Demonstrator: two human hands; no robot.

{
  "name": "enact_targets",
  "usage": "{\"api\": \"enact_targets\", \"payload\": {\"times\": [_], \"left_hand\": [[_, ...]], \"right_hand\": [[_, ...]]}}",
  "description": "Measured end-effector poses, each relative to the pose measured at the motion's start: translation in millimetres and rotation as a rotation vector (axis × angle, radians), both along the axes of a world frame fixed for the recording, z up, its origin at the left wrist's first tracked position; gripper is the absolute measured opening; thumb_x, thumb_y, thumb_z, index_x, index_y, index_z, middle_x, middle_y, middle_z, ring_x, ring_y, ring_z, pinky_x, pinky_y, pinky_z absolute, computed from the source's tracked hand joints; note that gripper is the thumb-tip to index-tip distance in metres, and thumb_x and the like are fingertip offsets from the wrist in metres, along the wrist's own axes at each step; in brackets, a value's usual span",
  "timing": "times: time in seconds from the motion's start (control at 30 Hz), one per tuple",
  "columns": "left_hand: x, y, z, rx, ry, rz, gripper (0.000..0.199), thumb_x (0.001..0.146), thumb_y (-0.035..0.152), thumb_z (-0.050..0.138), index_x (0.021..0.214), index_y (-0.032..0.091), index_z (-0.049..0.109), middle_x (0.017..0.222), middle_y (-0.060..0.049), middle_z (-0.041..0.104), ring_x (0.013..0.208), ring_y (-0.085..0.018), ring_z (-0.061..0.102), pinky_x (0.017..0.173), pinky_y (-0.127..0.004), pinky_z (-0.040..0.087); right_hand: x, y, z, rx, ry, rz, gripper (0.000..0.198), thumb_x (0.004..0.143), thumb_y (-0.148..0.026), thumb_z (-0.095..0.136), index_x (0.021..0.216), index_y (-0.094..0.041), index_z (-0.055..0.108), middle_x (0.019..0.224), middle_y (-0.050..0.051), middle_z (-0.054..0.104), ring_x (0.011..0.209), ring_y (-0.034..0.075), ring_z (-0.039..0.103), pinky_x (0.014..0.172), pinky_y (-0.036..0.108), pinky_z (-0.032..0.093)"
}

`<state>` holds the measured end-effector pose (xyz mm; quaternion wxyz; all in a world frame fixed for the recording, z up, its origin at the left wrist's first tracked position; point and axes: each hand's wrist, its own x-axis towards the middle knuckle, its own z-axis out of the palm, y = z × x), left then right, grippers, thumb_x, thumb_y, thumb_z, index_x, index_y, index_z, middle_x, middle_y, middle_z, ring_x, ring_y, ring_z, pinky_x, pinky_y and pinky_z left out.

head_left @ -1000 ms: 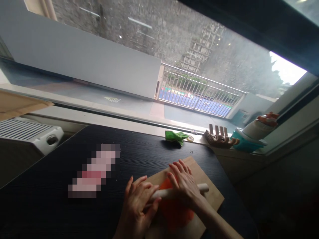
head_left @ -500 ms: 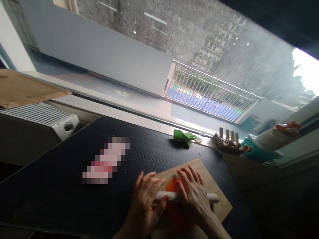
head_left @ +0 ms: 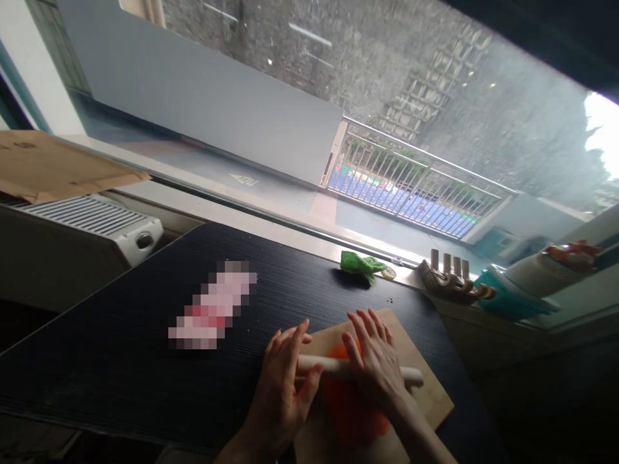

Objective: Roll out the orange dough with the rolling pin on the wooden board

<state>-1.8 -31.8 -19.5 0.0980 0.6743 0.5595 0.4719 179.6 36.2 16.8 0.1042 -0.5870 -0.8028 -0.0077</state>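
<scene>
A pale rolling pin (head_left: 333, 366) lies across a flattened orange sheet of dough or clay (head_left: 355, 412) on a wooden board (head_left: 425, 380). At the pin's left end is my left hand (head_left: 285, 383), fingers stretched and raised, thumb by the near side of the pin. My right hand (head_left: 377, 364) rests palm down over the pin right of its middle, with fingers spread forward past it. Both hands are open and press on the pin without wrapping round it. Part of the orange sheet is hidden under the pin and my right hand.
The board sits on a black table (head_left: 120, 361). A pixelated pink item (head_left: 213, 309) lies left; a crumpled green cloth (head_left: 360, 265) lies at the far edge. On the sill stand a brown slotted holder (head_left: 452, 277) and a teal container (head_left: 512, 296). A white radiator (head_left: 106, 225) is left.
The rolling pin has moved slightly away from me, with more of the orange sheet showing on its near side. My left fingers have lifted and bunched closer together. The view has shifted slightly.
</scene>
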Motion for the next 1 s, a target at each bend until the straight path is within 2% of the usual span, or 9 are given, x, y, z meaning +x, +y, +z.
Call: {"api": "enact_targets", "payload": {"times": [0.13, 0.3, 0.37, 0.5, 0.57, 0.77, 0.83, 0.93, 1.0], "left_hand": [[0, 3, -3.6, 0.04, 0.001, 0.042, 0.056, 0.089, 0.027, 0.047, 0.14, 0.023, 0.026, 0.128, -0.011, 0.052, 0.122, -0.025, 0.047, 0.101, -0.049, 0.04], [0, 1, -8.8, 0.021, 0.048, 0.045, 0.058, 0.088, 0.029, 0.05, 0.141, 0.023, 0.026, 0.134, -0.011, 0.049, 0.124, -0.027, 0.046, 0.103, -0.05, 0.038], [0, 0, -9.3, 0.014, 0.071, 0.028, 0.061, 0.087, 0.03, 0.051, 0.141, 0.023, 0.025, 0.134, -0.011, 0.049, 0.124, -0.027, 0.046, 0.105, -0.051, 0.035], [0, 1, -7.3, 0.03, 0.067, 0.033, 0.057, 0.088, 0.029, 0.05, 0.139, 0.021, 0.028, 0.134, -0.012, 0.049, 0.125, -0.027, 0.044, 0.104, -0.05, 0.037], [0, 1, -6.5, 0.036, 0.057, 0.04, 0.054, 0.088, 0.028, 0.048, 0.139, 0.021, 0.029, 0.134, -0.012, 0.048, 0.125, -0.026, 0.044, 0.104, -0.049, 0.038], [-1, 0, -5.9, 0.019, 0.077, 0.031, 0.057, 0.088, 0.031, 0.049, 0.14, 0.022, 0.027, 0.134, -0.012, 0.049, 0.125, -0.027, 0.045, 0.104, -0.05, 0.038], [-1, -1, -5.1, 0.014, 0.075, 0.022, 0.056, 0.089, 0.03, 0.048, 0.14, 0.023, 0.026, 0.135, -0.012, 0.048, 0.125, -0.027, 0.045, 0.104, -0.05, 0.037], [-1, -2, -4.0, 0.007, 0.044, 0.017, 0.053, 0.09, 0.029, 0.045, 0.14, 0.022, 0.026, 0.137, -0.012, 0.046, 0.127, -0.026, 0.042, 0.104, -0.049, 0.038], [-2, -2, -3.7, -0.003, 0.018, 0.022, 0.052, 0.091, 0.028, 0.044, 0.14, 0.022, 0.027, 0.137, -0.012, 0.044, 0.128, -0.026, 0.041, 0.103, -0.047, 0.04]], "right_hand": [[-13, 32, 7, -0.117, 0.024, -0.092, 0.05, 0.096, -0.043, 0.028, 0.137, -0.018, 0.04, 0.144, 0.01, 0.038, 0.137, 0.027, 0.022, 0.108, 0.05, 0.025], [1, -10, -2, -0.02, 0.015, 0.054, 0.048, 0.095, -0.046, 0.031, 0.135, -0.024, 0.043, 0.142, 0.004, 0.042, 0.138, 0.024, 0.021, 0.11, 0.046, 0.023], [2, -13, -3, 0.005, 0.01, 0.062, 0.046, 0.094, -0.046, 0.032, 0.133, -0.025, 0.045, 0.14, 0.004, 0.043, 0.138, 0.024, 0.02, 0.11, 0.046, 0.022], [-10, 24, 6, -0.065, 0.06, -0.036, 0.048, 0.096, -0.044, 0.027, 0.134, -0.02, 0.043, 0.14, 0.006, 0.043, 0.139, 0.025, 0.018, 0.109, 0.048, 0.022], [-14, 32, 9, -0.095, 0.074, -0.066, 0.049, 0.096, -0.044, 0.026, 0.135, -0.019, 0.042, 0.14, 0.007, 0.043, 0.138, 0.026, 0.019, 0.109, 0.047, 0.023], [-2, -19, -1, 0.047, 0.001, 0.071, 0.045, 0.094, -0.045, 0.033, 0.131, -0.025, 0.047, 0.139, 0.002, 0.045, 0.138, 0.024, 0.02, 0.111, 0.045, 0.021], [-5, -10, 1, 0.05, 0.001, 0.042, 0.044, 0.095, -0.044, 0.032, 0.131, -0.024, 0.048, 0.138, 0.003, 0.047, 0.138, 0.025, 0.02, 0.11, 0.047, 0.021], [-14, 22, 7, -0.064, 0.033, -0.06, 0.047, 0.096, -0.043, 0.027, 0.133, -0.02, 0.045, 0.14, 0.005, 0.045, 0.138, 0.027, 0.021, 0.108, 0.05, 0.024], [-16, 28, 8, -0.118, 0.041, -0.083, 0.05, 0.097, -0.043, 0.024, 0.135, -0.019, 0.043, 0.141, 0.006, 0.043, 0.138, 0.028, 0.021, 0.107, 0.051, 0.026]]}}
